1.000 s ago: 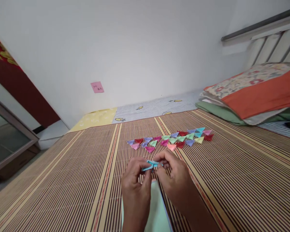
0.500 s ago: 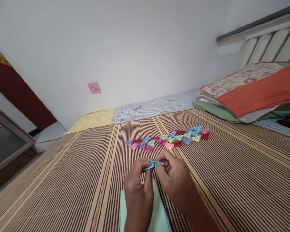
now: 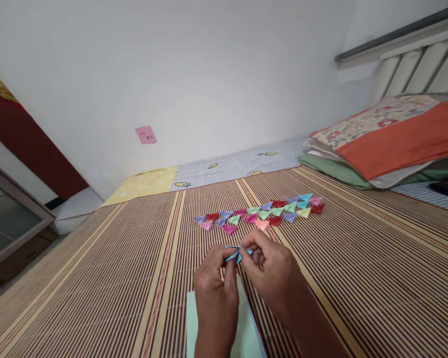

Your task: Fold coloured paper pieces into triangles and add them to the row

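A small blue paper piece (image 3: pixel 236 254) sits pinched between both hands just above the mat (image 3: pixel 115 278), low of centre. The left hand (image 3: pixel 215 291) at its 7 o'clock has fingers closed on the left end; the right hand (image 3: pixel 272 276) at 4 o'clock grips the right end likewise. A green sheet (image 3: pixel 242 333) lies under the wrists at 6 o'clock. Folded triangles (image 3: pixel 261 215) stretch in a row at 12 to 1 o'clock. Pillows (image 3: pixel 388 144) lie far off at 2 o'clock.
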The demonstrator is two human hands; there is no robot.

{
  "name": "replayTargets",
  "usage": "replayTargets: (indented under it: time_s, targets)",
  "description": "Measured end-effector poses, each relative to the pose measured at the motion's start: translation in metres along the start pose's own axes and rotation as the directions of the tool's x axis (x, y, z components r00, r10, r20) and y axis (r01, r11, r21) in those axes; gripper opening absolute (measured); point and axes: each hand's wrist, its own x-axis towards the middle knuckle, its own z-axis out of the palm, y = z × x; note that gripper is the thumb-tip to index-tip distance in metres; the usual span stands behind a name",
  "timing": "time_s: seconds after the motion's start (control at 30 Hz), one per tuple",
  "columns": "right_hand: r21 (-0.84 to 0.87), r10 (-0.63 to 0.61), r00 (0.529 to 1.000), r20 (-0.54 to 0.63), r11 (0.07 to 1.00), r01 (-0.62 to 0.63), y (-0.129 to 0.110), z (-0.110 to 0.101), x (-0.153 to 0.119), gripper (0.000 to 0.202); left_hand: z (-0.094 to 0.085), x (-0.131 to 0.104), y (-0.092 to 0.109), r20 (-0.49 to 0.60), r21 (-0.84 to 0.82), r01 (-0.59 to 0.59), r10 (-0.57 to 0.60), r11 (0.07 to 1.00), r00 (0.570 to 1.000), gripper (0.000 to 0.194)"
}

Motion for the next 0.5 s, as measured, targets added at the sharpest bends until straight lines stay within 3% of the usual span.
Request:
replayTargets:
  time_s: [0.1, 0.27, 0.37, 0.5]
  targets:
    - [-0.071, 0.021, 1.0, -0.022, 0.997, -0.022, -0.0017, 0.0043, -0.0015, 0.006, 0.0021, -0.0002, 0.0028, -0.041, -0.025, 0.001, -0.002, 1.0, 0.999, 0.015]
    - [-0.222, -0.129, 0.987, -0.092, 0.969, 0.105, -0.0066, 0.0092, -0.0041, 0.016, 0.0065, -0.0021, 0.0061, -0.087, -0.063, 0.026, -0.032, 0.998, 0.996, 0.016]
    - [-0.161, -0.105, 0.993, -0.056, 0.982, 0.095, -0.0079, 0.0087, -0.0043, 0.014, 0.0065, -0.0044, 0.0067, -0.108, -0.102, 0.096, -0.107, 0.99, 0.988, 0.013]
    - [-0.069, -0.016, 1.0, 0.002, 0.997, 0.016, -0.0064, 0.0086, -0.0034, 0.012, 0.0064, -0.0058, 0.0066, -0.058, -0.191, 0.196, -0.211, 0.962, 0.976, 0.013]
